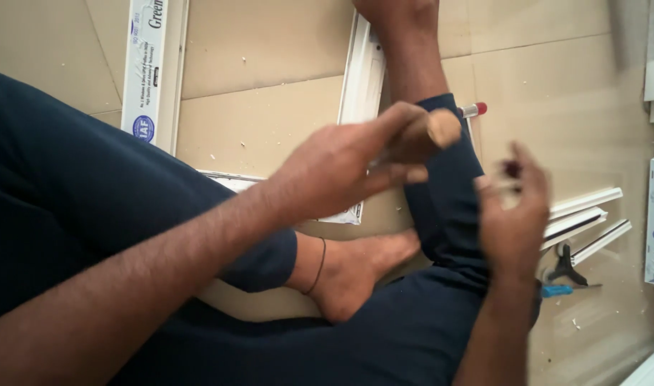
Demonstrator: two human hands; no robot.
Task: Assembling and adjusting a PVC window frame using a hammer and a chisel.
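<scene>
Right above the bare foot [355, 275], the left hand [334, 168] has its fingers wrapped tight around a wooden handle [423, 136], looks stiff and light, while the right hand [512, 207] pinches something tiny, can't tell what

bare forearms, dark navy trousers [70, 214], thin dark anklet [317, 268]

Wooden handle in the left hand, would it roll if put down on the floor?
Probably: the wooden handle has a round end, and the tiled floor looks smooth. It seems stiff, and light enough for the left hand alone. Its other end is hidden.
</scene>
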